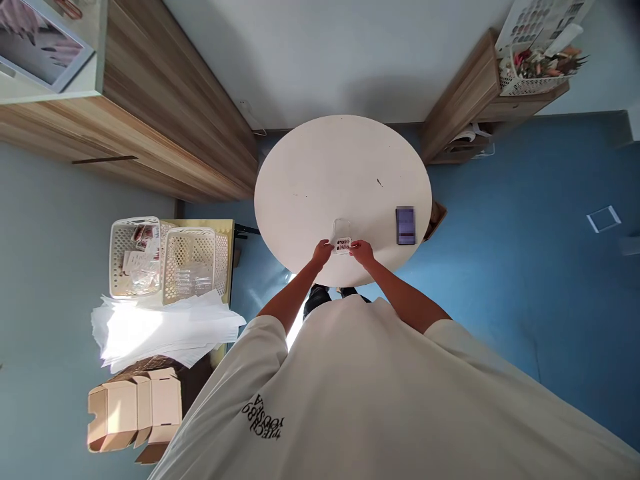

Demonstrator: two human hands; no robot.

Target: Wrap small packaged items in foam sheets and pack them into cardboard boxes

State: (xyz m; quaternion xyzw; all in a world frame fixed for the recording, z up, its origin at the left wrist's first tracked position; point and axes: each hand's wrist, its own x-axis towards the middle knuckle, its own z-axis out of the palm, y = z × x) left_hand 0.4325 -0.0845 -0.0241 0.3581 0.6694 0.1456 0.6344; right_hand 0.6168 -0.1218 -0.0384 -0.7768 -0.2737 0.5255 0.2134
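Note:
Near the front edge of the round white table (320, 160), a small clear plastic box (342, 228) has its transparent lid tipped back, away from me. In its near half is a white card (343, 245) with rows of small dark red and pinkish pieces, which look like press-on nails. My left hand (323, 252) is closed on the left edge of the box. At the right edge, my right hand (362, 252) pinches the box or the card; the fingertips are too small to tell which.
A phone or tablet (406, 225) lies at the table's right side. On a side stand to the left are two white baskets (167, 263) with clear packaging, white sheets (170, 330) and cardboard boxes (135, 410). Wooden cabinets (185, 100) flank the table's far side.

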